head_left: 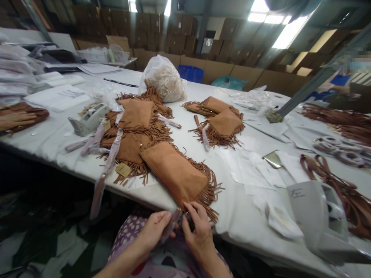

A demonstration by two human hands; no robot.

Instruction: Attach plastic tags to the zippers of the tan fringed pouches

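Two hands on the go at our edge of the table [185, 123], both at the near corner of the fringed bag [175, 170]. Our left hand [156, 228] is pinched around the plastic-wrapped strap [170, 227]. Our right hand [199, 227] has its fingers curled in at that same corner; can't tell if it's actually gripping anything, the fingers hide it. The bag lies flat and slantwise right in front of us, fringe to the right, just beside a pile of bags [126, 144] with wrapped straps and a paper tag [123, 170]. Two more bags [226, 123] sit farther back, near a stuffed sack [164, 79]. We've got a tape dispenser [89, 119] left of the pile. Far left, a co-worker's hand [17, 119] rests on something brown.
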